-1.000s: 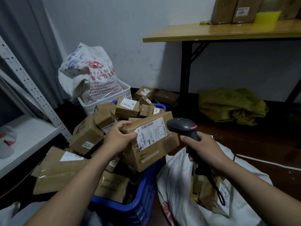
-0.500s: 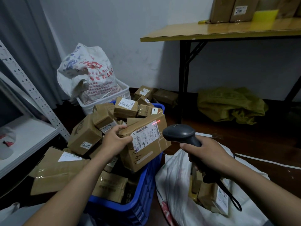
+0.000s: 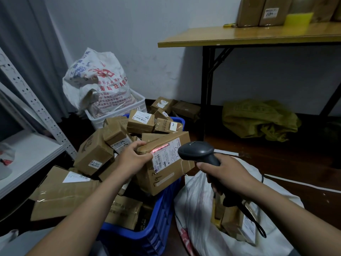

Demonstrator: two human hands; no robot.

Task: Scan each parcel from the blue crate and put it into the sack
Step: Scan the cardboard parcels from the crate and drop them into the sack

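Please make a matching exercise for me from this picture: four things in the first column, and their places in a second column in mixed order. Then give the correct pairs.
Things
1. barcode scanner
2. labelled parcel
3. olive bag
4. printed sack

Places
A. standing in the white crate
B. in the grip of the left hand
C. held by the right hand
D. on the floor under the table

Pairs: 1-C, 2-B, 3-D, 4-A

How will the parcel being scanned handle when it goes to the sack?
The parcel is probably light: only the left hand grips it, at one edge. Its flat cardboard faces look stiff, so it should not flop. Glossy tape may feel slick.
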